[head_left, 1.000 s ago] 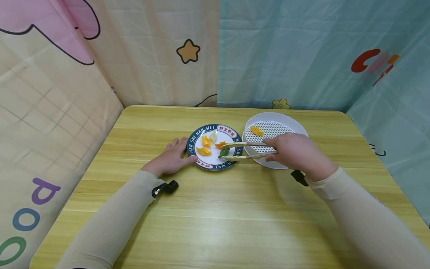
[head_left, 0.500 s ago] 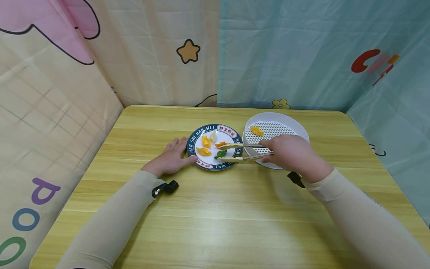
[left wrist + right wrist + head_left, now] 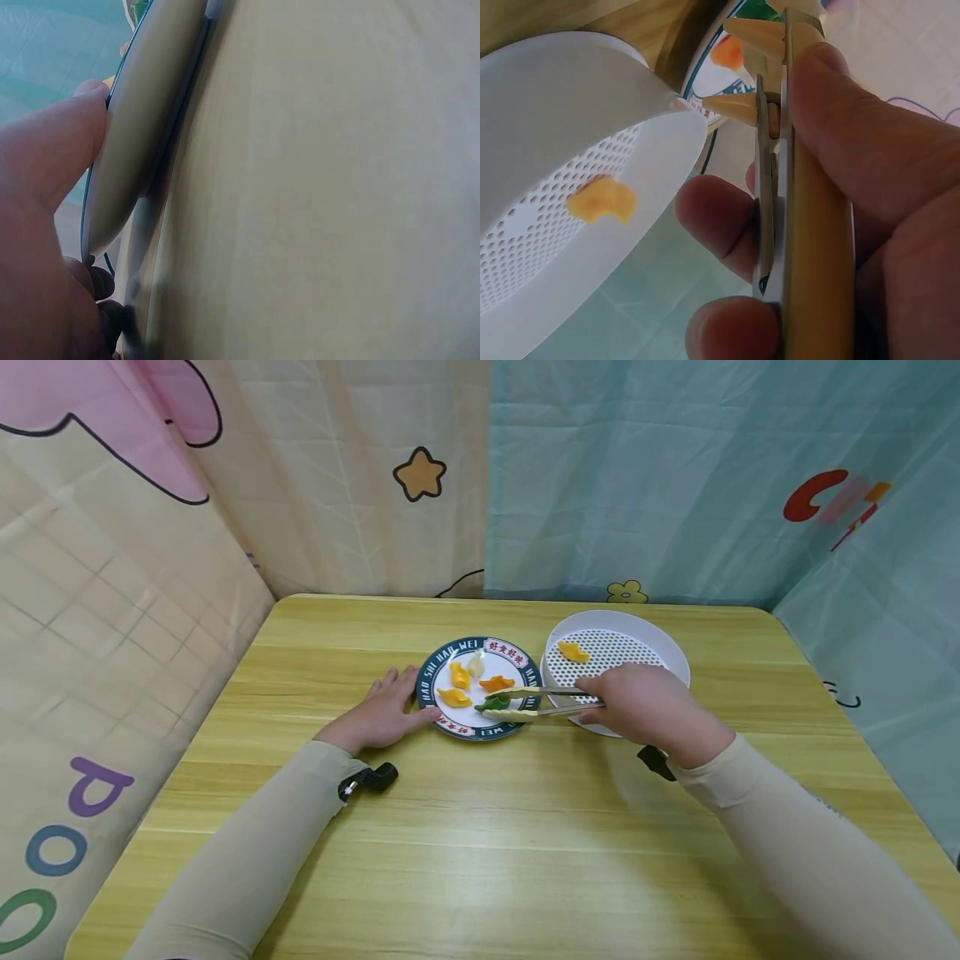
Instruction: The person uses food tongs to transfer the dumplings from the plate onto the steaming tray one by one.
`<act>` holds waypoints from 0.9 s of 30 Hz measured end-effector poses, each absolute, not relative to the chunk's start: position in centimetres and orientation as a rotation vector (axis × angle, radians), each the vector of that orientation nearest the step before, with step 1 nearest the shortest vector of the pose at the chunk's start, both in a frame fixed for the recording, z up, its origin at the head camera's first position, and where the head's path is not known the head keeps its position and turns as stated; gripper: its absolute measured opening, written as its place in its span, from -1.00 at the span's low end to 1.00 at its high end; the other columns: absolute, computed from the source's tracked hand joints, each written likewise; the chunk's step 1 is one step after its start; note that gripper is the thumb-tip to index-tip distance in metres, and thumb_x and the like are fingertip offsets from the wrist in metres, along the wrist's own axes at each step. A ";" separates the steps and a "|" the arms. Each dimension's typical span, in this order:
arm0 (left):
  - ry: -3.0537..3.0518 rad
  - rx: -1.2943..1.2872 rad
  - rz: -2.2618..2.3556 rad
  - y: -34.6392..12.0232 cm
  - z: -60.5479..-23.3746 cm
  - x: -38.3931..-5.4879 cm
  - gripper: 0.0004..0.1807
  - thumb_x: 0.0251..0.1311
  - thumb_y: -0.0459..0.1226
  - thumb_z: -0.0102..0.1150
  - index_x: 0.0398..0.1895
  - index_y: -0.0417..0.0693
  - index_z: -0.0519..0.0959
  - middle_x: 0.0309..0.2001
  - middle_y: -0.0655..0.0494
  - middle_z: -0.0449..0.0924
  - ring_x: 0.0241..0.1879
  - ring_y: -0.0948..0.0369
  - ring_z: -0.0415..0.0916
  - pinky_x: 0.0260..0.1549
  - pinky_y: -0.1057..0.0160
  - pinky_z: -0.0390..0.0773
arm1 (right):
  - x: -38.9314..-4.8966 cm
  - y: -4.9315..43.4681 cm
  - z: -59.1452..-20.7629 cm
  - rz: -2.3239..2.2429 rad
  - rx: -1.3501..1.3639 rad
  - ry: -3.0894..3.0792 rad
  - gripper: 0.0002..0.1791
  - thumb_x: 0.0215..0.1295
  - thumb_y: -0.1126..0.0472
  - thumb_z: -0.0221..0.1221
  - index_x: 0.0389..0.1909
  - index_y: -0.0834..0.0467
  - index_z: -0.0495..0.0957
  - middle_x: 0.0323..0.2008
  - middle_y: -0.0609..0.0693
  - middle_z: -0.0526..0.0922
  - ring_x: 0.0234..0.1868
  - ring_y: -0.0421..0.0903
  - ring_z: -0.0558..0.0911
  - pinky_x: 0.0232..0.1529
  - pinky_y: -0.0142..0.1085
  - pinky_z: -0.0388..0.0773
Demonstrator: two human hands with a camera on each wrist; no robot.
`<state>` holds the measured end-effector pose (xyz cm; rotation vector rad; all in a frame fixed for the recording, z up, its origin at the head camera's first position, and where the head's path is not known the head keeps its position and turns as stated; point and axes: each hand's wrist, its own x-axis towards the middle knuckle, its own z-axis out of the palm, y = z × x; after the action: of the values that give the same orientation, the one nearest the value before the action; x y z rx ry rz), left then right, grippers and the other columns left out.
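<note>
Green dumpling (image 3: 492,702): likely at pickup, gripping tongs (image 3: 819,262) in right hand (image 3: 645,703), resting relaxed left hand (image 3: 382,712) at left edge of plate (image 3: 480,733); squeeze, lift next.

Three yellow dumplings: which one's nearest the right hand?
The yellow dumpling in the white perforated tray, close to the right hand; the other two lie on the plate, nearer the left hand.

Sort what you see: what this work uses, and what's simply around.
Likely in use:
tongs, in the right hand, at the green dumpling
orange dumpling, white dumpling and two yellow dumplings, on the plate the left hand touches
perforated tray, holding another yellow dumpling

Simply around:
wood-grain table
printed curtains
black wrist cameras
</note>
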<state>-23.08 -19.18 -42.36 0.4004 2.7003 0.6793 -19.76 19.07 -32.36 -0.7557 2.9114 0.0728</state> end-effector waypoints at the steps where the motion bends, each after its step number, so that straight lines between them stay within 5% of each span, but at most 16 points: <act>1: 2.701 0.400 0.680 -19.2 -42.3 -23.1 0.15 0.41 0.41 -0.04 0.75 -0.07 -0.20 0.74 -0.13 -0.27 0.72 -0.19 -0.45 0.66 -0.23 -0.34 | -19.7 19.1 -32.4 0.067 -0.757 2.915 -0.42 0.34 -0.12 0.40 0.33 -0.02 0.65 0.04 0.08 0.81 -0.04 0.05 0.77 -0.02 0.11 0.71; 8: 2.694 0.395 0.689 -19.2 -42.3 -23.0 0.15 0.40 0.41 -0.03 0.75 -0.06 -0.20 0.74 -0.13 -0.27 0.72 -0.19 -0.45 0.66 -0.23 -0.35 | -19.3 19.7 -32.1 -0.003 -0.765 2.950 -0.46 0.37 -0.11 0.38 0.31 -0.02 0.65 -0.03 0.04 0.82 -0.12 0.02 0.75 -0.19 0.05 0.68; 17: 2.703 0.409 0.672 -19.2 -42.4 -23.2 0.14 0.42 0.40 -0.04 0.75 -0.05 -0.21 0.74 -0.12 -0.28 0.72 -0.19 -0.46 0.66 -0.22 -0.36 | -19.4 21.9 -31.1 -0.154 -0.751 3.033 -0.72 0.39 -0.05 0.37 -0.02 0.00 0.67 -0.56 -0.16 0.56 -0.48 -0.08 0.49 -0.43 -0.18 0.42; 24: 2.699 0.401 0.669 -19.2 -42.4 -23.2 0.14 0.41 0.40 -0.04 0.75 -0.05 -0.21 0.75 -0.12 -0.27 0.72 -0.19 -0.45 0.66 -0.22 -0.36 | -19.7 24.7 -30.3 -0.199 -0.528 3.063 -0.37 0.45 -0.09 0.30 0.41 0.14 0.54 -0.36 0.03 0.74 -0.36 0.03 0.61 -0.35 -0.04 0.53; 27: 2.698 0.404 0.669 -19.2 -42.4 -23.2 0.13 0.41 0.41 -0.05 0.75 -0.02 -0.21 0.75 -0.11 -0.28 0.72 -0.19 -0.46 0.66 -0.22 -0.36 | -20.0 26.0 -30.3 -0.189 -0.439 3.081 -0.35 0.48 -0.11 0.28 0.43 0.17 0.50 -0.30 0.13 0.75 -0.33 0.08 0.62 -0.35 -0.02 0.53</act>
<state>-23.23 -19.24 -42.45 0.4044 2.6983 0.6691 -19.96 25.98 -30.34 -0.4388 3.0808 -0.1889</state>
